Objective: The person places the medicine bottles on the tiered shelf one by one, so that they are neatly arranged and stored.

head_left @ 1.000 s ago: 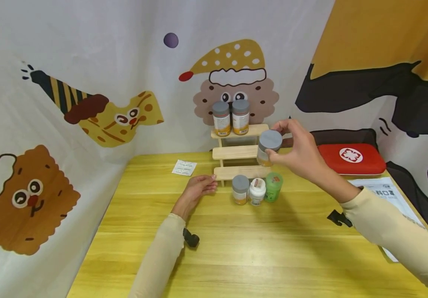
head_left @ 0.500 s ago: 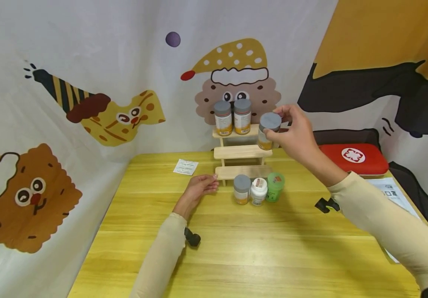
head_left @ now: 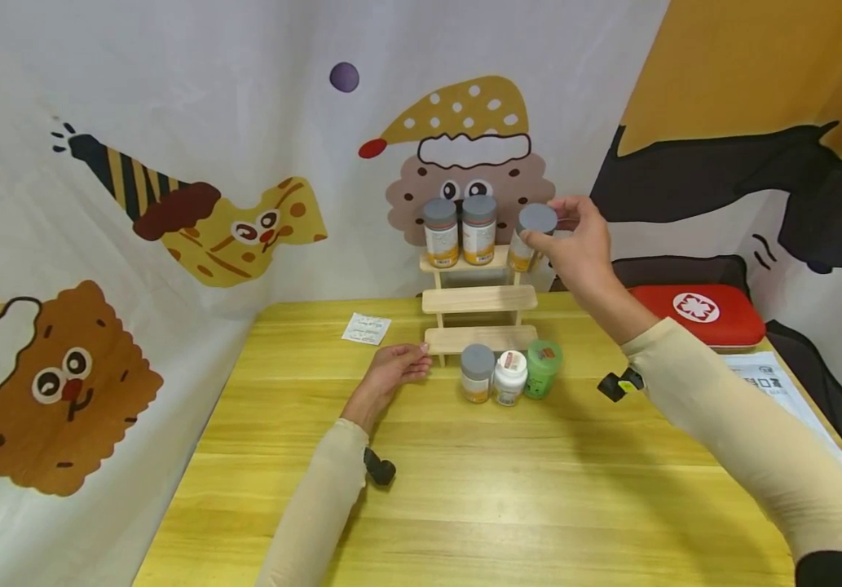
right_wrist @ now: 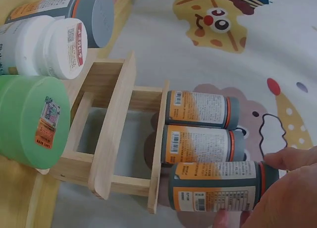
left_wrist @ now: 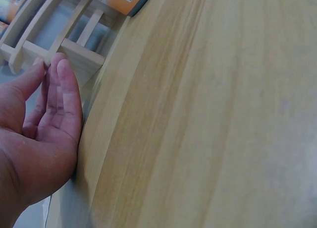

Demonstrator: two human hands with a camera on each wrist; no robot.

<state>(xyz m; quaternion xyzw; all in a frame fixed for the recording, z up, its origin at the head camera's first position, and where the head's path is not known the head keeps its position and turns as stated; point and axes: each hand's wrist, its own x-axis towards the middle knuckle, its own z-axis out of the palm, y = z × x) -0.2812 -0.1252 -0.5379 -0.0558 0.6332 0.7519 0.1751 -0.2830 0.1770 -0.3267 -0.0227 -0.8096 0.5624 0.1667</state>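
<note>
My right hand (head_left: pixel 584 249) grips a grey-capped pill bottle (head_left: pixel 535 220) near its cap, at the right end of the top step. Two matching bottles, a left one (head_left: pixel 441 234) and a middle one (head_left: pixel 479 231), stand upright on that step. In the right wrist view, the held bottle (right_wrist: pixel 218 187) lies close beside them, its base near the step edge. My left hand (head_left: pixel 394 371) pinches the left end of the lowest step of the wooden step rack (head_left: pixel 479 299); in the left wrist view, thumb and fingertips (left_wrist: pixel 63 65) meet at the wood.
In front of the rack stand another grey-capped bottle (head_left: pixel 477 373), a white bottle (head_left: pixel 510 377) and a green container (head_left: pixel 542 368). A red case (head_left: pixel 699 314) and a printed packet (head_left: pixel 776 383) are at right. A small white sachet (head_left: pixel 366 328) lies left. A patterned curtain (head_left: pixel 244 98) hangs behind.
My right hand has raised the pill bottle from beside the middle step to the top step's right end. The left hand has stayed at the rack.
</note>
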